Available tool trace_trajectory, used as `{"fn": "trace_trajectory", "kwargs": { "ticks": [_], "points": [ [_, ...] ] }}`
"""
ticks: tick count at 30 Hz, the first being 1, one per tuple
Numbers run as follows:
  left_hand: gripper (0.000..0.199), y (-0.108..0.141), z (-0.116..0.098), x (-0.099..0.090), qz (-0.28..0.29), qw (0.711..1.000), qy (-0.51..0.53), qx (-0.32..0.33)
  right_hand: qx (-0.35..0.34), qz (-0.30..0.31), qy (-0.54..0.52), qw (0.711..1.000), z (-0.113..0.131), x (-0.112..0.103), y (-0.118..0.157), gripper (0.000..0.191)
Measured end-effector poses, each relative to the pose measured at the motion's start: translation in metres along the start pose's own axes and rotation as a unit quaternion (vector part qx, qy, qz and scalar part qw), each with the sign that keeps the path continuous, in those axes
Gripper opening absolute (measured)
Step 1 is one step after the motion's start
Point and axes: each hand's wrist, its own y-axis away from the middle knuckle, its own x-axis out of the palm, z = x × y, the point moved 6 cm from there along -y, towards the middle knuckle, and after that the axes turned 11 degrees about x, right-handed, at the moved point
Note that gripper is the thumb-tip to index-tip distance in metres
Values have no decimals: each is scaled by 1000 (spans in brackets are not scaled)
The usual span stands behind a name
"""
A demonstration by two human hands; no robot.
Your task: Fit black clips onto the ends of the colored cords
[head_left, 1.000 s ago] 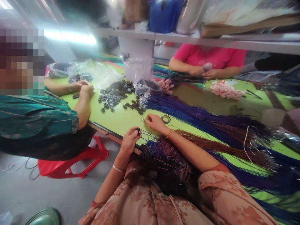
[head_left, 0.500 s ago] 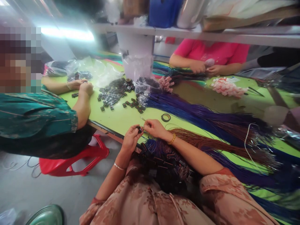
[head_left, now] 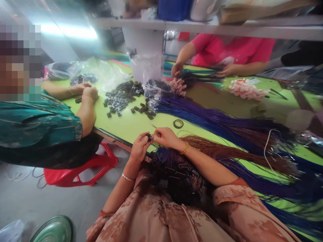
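My left hand (head_left: 140,145) pinches a small black plastic piece, seemingly a connector housing (head_left: 149,137), just over the table's near edge. Against it, my right hand (head_left: 165,137) is closed in a pinch, with a thin wire-like piece (head_left: 153,126) jutting out past the fingers; its exact kind is too small to tell. Below both hands, in my lap, lies a heap of black plastic pieces (head_left: 174,174) tangled with blue and purple wires. A bundle of brown wires (head_left: 217,148) runs rightward from beside my right wrist.
A roll of black tape (head_left: 178,124) lies on the green table (head_left: 121,129). Beyond are loose black parts (head_left: 121,101), blue-purple wires (head_left: 196,112) and pink pieces (head_left: 248,90). One co-worker (head_left: 37,124) sits left by a red stool (head_left: 80,171); another in pink (head_left: 232,50) sits opposite.
My right hand has closed in on the black piece in my left hand. The co-worker opposite has moved one hand leftward to the pink pieces. The view has shifted slightly.
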Motion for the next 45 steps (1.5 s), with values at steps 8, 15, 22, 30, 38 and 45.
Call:
{"fn": "trace_trajectory", "kwargs": {
  "ticks": [8, 15, 22, 30, 38, 45],
  "points": [
    [40, 3, 2, -1, -9, 999, -51, 1, -7, 7, 48, 999, 5, 4, 3, 12],
    [39, 1, -6, 0, -15, 996, -90, -12, -60, 0, 1, 998, 1, 6, 2, 12],
    [38, 0, -4, 6, -19, 996, -85, 20, -18, -17, -12, 1000, 1, 4, 2, 12],
    [30, 1, 2, 12, -26, 995, -83, 54, -22, -14, -37, 999, -1, 3, 1, 13],
    [34, 2, 1, 12, -24, 995, -80, 47, -39, -3, -28, 999, 0, 1, 4, 12],
    [28, 25, -25, 26, -9, 966, -207, 154, -43, 8, -106, 993, -6, -14, -3, 21]
  ]
}}
